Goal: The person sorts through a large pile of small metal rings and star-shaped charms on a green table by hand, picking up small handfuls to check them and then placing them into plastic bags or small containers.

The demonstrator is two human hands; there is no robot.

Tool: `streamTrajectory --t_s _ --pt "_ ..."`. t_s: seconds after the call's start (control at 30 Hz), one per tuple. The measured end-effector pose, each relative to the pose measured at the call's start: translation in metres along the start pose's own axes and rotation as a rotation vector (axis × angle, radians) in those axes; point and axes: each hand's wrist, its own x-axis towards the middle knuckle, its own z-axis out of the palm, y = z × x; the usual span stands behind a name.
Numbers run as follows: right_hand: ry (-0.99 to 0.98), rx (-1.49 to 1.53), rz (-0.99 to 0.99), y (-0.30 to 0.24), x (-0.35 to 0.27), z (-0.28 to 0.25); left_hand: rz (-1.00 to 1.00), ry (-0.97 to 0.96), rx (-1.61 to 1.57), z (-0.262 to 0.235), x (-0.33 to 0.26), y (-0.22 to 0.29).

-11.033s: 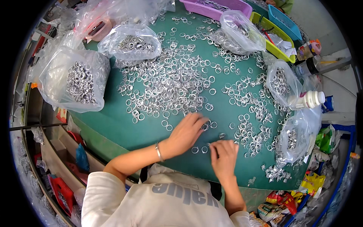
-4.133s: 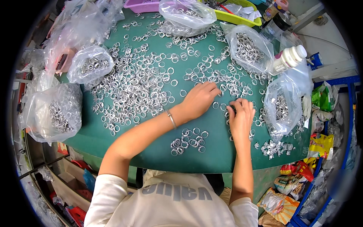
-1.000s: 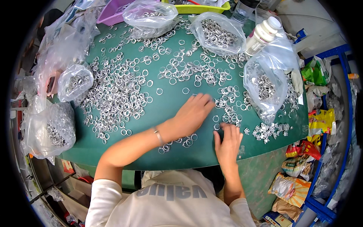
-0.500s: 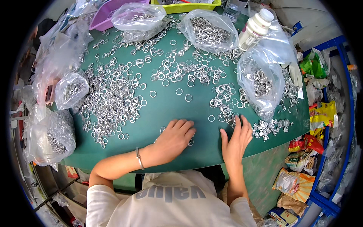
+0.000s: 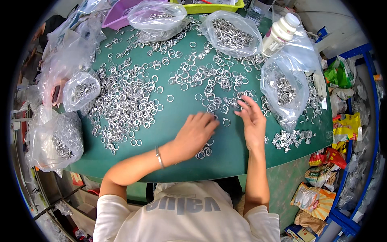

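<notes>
Loose metal rings (image 5: 121, 107), silver-grey and shiny, spread over a green bench (image 5: 173, 119). Each is a thin open hoop, many with a thicker or patterned section on the band; most lie flat, and in the dense heap at left they overlap. A sparser band of rings crosses the far middle, and a short cluster (image 5: 219, 105) lies between the two hands. The left hand (image 5: 193, 135), blurred, is bent palm down with its fingertips just beside this cluster; whether it grips a ring cannot be told. It partly covers a small group of rings (image 5: 204, 151) near the bench's front edge. The right hand (image 5: 254, 125) has thumb and fingers apart, fingertips at the cluster's right end.

Bench surface: smooth, matt, with a curved front edge. Clear plastic bags, creased and soft, hold more rings: one at far right (image 5: 284, 90), another at the back (image 5: 231, 34). Small bright silver pieces (image 5: 287, 140) lie right of the right hand. Behind stand a white bottle (image 5: 281, 35), a purple tray (image 5: 117, 14) and a yellow-green tray (image 5: 213, 8).
</notes>
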Motion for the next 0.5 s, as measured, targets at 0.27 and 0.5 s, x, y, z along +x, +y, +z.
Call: streamTrajectory --t_s 0.27,0.5 --pt "-0.017 -0.716 -0.173 -0.015 -0.041 -0.018 -0.139 0.105 0.071 -0.009 0.006 -0.048" --pt "-0.091 -1.134 -0.503 -0.003 -0.002 0.031 -0.169 0.163 0.053 -0.010 0.002 -0.055"
